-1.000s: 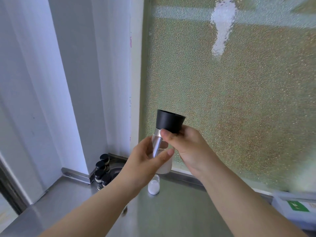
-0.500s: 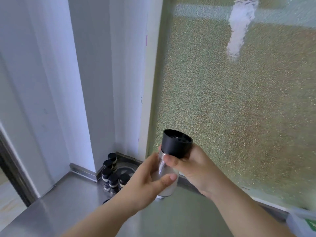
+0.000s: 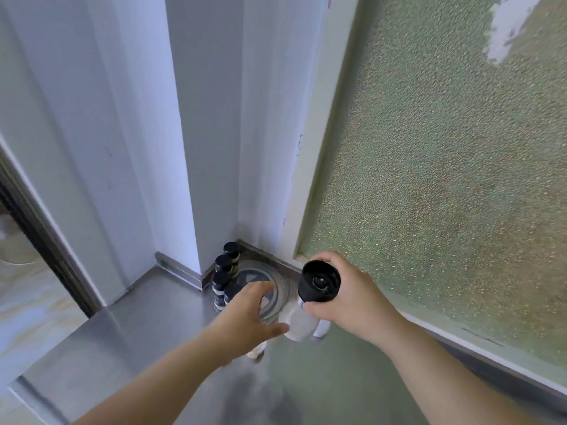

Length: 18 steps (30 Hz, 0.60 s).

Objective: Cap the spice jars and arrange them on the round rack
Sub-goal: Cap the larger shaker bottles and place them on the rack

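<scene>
Your right hand (image 3: 349, 297) grips the black-capped spice jar (image 3: 310, 305), held above the steel counter (image 3: 129, 342). Your left hand (image 3: 248, 314), fingers loosely spread, touches its base. Round rack (image 3: 277, 282) in far corner holds four small jars (image 3: 225, 279).

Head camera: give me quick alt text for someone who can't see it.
The right hand holds a black-capped clear jar above a steel counter, with the left hand open beside its base. Behind, four small black-capped jars stand along the left edge of a round rack in the corner by a frosted window.
</scene>
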Available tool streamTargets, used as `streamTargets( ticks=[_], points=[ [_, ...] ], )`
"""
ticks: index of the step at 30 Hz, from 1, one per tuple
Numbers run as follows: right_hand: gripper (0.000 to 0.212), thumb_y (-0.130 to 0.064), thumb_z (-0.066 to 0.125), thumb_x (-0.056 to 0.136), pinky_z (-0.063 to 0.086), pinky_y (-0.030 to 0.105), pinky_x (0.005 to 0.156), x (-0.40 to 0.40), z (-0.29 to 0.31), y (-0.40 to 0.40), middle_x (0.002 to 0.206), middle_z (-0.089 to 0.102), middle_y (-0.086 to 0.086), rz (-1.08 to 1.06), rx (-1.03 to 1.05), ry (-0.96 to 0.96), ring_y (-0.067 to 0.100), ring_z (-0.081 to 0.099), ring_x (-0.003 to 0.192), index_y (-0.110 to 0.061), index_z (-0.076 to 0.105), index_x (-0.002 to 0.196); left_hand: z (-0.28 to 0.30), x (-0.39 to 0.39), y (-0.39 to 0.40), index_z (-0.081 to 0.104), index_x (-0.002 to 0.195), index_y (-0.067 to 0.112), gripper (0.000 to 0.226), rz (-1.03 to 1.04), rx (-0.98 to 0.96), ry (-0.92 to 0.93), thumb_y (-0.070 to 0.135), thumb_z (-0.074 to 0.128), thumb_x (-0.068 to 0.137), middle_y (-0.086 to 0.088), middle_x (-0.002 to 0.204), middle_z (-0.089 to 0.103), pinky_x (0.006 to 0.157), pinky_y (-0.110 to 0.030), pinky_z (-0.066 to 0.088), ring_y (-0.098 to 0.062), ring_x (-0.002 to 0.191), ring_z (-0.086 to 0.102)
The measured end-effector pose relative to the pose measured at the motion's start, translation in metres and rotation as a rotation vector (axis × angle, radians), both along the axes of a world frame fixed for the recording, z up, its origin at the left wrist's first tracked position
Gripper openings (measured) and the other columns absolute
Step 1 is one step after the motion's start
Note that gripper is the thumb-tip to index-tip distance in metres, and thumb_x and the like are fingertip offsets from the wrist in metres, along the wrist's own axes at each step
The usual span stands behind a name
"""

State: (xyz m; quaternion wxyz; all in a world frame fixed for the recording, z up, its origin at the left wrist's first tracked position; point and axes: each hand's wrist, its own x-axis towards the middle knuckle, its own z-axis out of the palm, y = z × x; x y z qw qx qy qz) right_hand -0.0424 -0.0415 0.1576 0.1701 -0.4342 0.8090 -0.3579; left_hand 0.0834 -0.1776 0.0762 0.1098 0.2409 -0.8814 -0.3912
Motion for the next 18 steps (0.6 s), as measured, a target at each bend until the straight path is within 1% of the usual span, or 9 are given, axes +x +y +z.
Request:
streamTargets(
  ticks=[4, 6, 9, 10, 11, 13, 14, 15, 18],
  points=[
    [0.051, -0.017, 0.077, 0.062, 0.039, 0.002, 0.060, -0.020, -0.018, -0.013, 0.087, 0.062, -0.021, -0.068, 0.024, -0.007, -0.011, 0.055, 0.079, -0.038, 0.052, 0.101, -0.026, 0.001, -0.029, 0.039, 0.130, 0.021, 0.054, -0.046, -0.350, -0.253, 0.039, 0.058, 0.082, 0.004, 0.135, 0.040, 0.104, -0.028, 0.034, -0.018, 0.122, 0.037],
    [0.052, -0.017, 0.077, 0.063, 0.038, 0.000, 0.060, -0.026, -0.026, -0.019, 0.088, 0.060, -0.022, -0.090, 0.038, -0.007, -0.011, 0.054, 0.079, -0.036, 0.052, 0.104, -0.038, -0.004, -0.035, 0.036, 0.132, 0.020, 0.052, -0.086, -0.430, -0.316, 0.035, 0.053, 0.085, 0.002, 0.137, 0.037, 0.105, -0.030, 0.032, -0.019, 0.123, 0.034],
    [0.053, -0.019, 0.079, 0.063, 0.038, 0.001, 0.065, -0.032, -0.038, -0.029, 0.094, 0.062, -0.015, -0.118, 0.047, -0.008, 0.004, 0.058, 0.085, -0.037, 0.050, 0.104, -0.055, -0.017, -0.040, 0.025, 0.138, 0.015, 0.059, -0.114, -0.513, -0.361, 0.028, 0.052, 0.086, -0.002, 0.143, 0.030, 0.109, -0.033, 0.027, -0.022, 0.129, 0.028],
    [0.054, -0.020, 0.080, 0.062, 0.038, 0.001, 0.066, -0.033, -0.042, -0.032, 0.094, 0.062, -0.016, -0.116, 0.048, -0.014, 0.004, 0.059, 0.086, -0.040, 0.050, 0.102, -0.061, -0.019, -0.041, 0.026, 0.137, 0.012, 0.061, -0.130, -0.548, -0.371, 0.025, 0.054, 0.084, -0.003, 0.142, 0.030, 0.108, -0.033, 0.028, -0.023, 0.129, 0.029],
    [0.054, -0.019, 0.080, 0.062, 0.038, -0.001, 0.066, -0.033, -0.044, -0.035, 0.093, 0.062, -0.019, -0.108, 0.045, -0.022, -0.001, 0.059, 0.085, -0.044, 0.048, 0.099, -0.068, -0.020, -0.043, 0.033, 0.134, 0.010, 0.064, -0.148, -0.596, -0.342, 0.022, 0.061, 0.078, -0.005, 0.138, 0.033, 0.104, -0.031, 0.035, -0.024, 0.125, 0.033],
    [0.054, -0.018, 0.080, 0.063, 0.036, -0.004, 0.066, -0.034, -0.048, -0.041, 0.089, 0.059, -0.025, -0.094, 0.033, -0.039, -0.017, 0.053, 0.083, -0.047, 0.046, 0.094, -0.080, -0.021, -0.048, 0.056, 0.111, 0.010, 0.073, -0.155, -0.683, -0.298, 0.021, 0.081, 0.044, -0.003, 0.115, 0.043, 0.080, -0.025, 0.052, -0.019, 0.102, 0.043],
    [0.054, -0.018, 0.080, 0.063, 0.036, -0.004, 0.066, -0.035, -0.051, -0.045, 0.088, 0.058, -0.027, -0.092, 0.030, -0.047, -0.020, 0.052, 0.083, -0.046, 0.047, 0.094, -0.085, -0.019, -0.050, 0.062, 0.099, 0.012, 0.074, -0.145, -0.712, -0.278, 0.022, 0.083, 0.028, 0.000, 0.105, 0.044, 0.070, -0.022, 0.054, -0.017, 0.093, 0.046],
    [0.053, -0.018, 0.080, 0.063, 0.037, -0.004, 0.066, -0.036, -0.053, -0.049, 0.088, 0.058, -0.027, -0.089, 0.030, -0.053, -0.018, 0.052, 0.083, -0.045, 0.047, 0.097, -0.088, -0.018, -0.052, 0.065, 0.093, 0.013, 0.074, -0.151, -0.731, -0.260, 0.022, 0.083, 0.021, 0.001, 0.101, 0.047, 0.066, -0.021, 0.055, -0.016, 0.089, 0.051],
    [0.051, -0.020, 0.079, 0.064, 0.038, 0.001, 0.069, -0.036, -0.063, -0.065, 0.095, 0.063, -0.017, -0.075, 0.040, -0.056, 0.002, 0.059, 0.089, -0.036, 0.050, 0.104, -0.088, -0.012, -0.056, 0.071, 0.091, 0.014, 0.072, -0.193, -0.768, -0.298, 0.026, 0.084, 0.022, 0.002, 0.095, 0.067, 0.069, -0.022, 0.055, -0.015, 0.084, 0.068]
  ],
)
